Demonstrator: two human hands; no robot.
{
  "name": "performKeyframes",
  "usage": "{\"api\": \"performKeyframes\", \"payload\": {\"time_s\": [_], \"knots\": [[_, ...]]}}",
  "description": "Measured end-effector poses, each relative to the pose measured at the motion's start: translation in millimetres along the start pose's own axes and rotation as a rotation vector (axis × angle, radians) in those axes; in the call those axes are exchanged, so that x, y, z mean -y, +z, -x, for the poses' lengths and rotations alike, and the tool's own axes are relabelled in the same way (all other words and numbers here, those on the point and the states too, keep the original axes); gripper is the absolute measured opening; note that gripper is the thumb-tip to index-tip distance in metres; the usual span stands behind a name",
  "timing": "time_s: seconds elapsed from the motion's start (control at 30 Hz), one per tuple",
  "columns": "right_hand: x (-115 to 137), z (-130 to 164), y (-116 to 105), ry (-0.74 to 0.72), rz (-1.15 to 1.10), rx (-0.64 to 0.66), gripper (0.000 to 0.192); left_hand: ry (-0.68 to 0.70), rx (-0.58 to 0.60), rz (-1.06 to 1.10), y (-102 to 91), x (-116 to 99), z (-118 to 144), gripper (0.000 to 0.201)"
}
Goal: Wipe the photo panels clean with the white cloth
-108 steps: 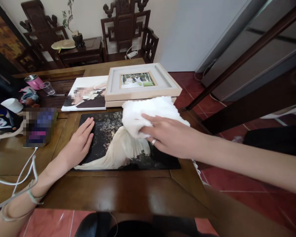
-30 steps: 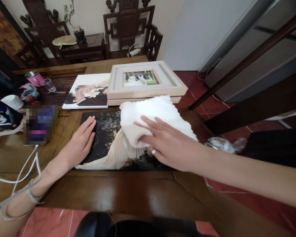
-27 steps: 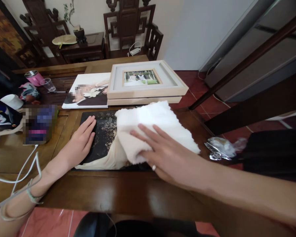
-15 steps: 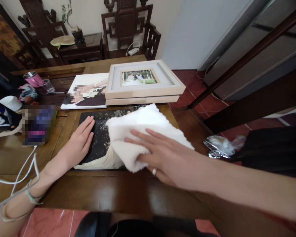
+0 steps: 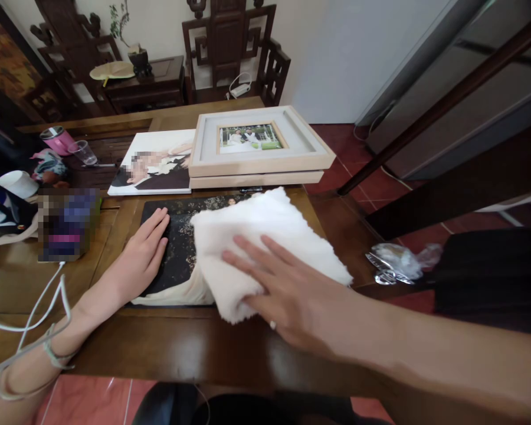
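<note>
Head view: the right hand (image 5: 287, 289) lies flat with fingers spread and straight, palm pressed on a white cloth (image 5: 261, 242), gripping nothing; a ring shows on one finger near the cloth's near edge. The cloth is bunched and covers the right half of a dark photo print (image 5: 177, 248) that lies flat on the wooden table (image 5: 168, 348); the cloth's near corner hangs just past the print's near edge onto the wood. The left hand (image 5: 144, 254) rests open, fingers together and extended, palm down on the print's left edge at about 9 o'clock from the cloth, apart from the right hand. A thin bracelet sits on the left wrist, and a white cable (image 5: 39, 307) crosses beside it. At 12 o'clock from the cloth, a stack of pale framed pictures (image 5: 256, 147) lies just beyond the print, and at 11 o'clock an unframed canvas photo (image 5: 153, 165) lies beside that stack. A pink tumbler (image 5: 57, 140) and a clear cup (image 5: 84, 153) stand well off at 10 o'clock. Crumpled plastic wrap (image 5: 398, 262) lies at 3 o'clock, off the table.
</note>
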State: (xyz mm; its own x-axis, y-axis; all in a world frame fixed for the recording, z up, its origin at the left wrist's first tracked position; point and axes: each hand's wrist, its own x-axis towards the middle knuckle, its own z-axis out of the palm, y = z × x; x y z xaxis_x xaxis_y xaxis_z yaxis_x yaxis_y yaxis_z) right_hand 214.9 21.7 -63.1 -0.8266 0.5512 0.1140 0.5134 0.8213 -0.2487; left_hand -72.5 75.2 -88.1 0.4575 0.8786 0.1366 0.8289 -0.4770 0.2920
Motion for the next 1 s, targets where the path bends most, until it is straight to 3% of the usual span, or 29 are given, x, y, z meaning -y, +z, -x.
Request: {"api": "performKeyframes", "payload": {"time_s": [0.17, 0.27, 0.4, 0.5, 0.67, 0.77, 0.83, 0.93, 1.0], "knots": [[1, 4, -9, -0.091, -0.114, 0.066, 0.028, -0.003, 0.004, -0.004, 0.2, 1, 0, 0.055], [-21, 2, -17, -0.030, -0.047, 0.061, 0.033, -0.006, 0.006, 0.001, -0.8, 1, 1, 0.054], [-54, -2, -17, 0.124, 0.117, -0.068, 0.032, 0.005, -0.010, 0.011, -2.2, 0, 2, 0.053], [-60, -9, -13, 0.192, 0.171, -0.050, 0.037, 0.015, -0.015, 0.009, -2.4, 0, 2, 0.053], [-18, -23, -7, 0.195, 0.143, 0.106, 0.039, 0.018, -0.026, 0.009, -0.8, 1, 2, 0.053], [17, -23, 1, 0.062, 0.045, 0.169, 0.028, 0.011, -0.019, 0.022, -0.4, 2, 2, 0.054], [34, -19, 7, -0.033, -0.006, 0.122, 0.022, 0.006, -0.007, 0.028, -0.6, 2, 2, 0.054], [43, -17, 11, -0.095, -0.028, 0.062, 0.022, 0.005, 0.004, 0.026, -1.0, 2, 1, 0.054], [38, -23, 8, -0.079, -0.006, 0.107, 0.024, 0.008, -0.003, 0.025, -1.1, 2, 1, 0.054]]}}
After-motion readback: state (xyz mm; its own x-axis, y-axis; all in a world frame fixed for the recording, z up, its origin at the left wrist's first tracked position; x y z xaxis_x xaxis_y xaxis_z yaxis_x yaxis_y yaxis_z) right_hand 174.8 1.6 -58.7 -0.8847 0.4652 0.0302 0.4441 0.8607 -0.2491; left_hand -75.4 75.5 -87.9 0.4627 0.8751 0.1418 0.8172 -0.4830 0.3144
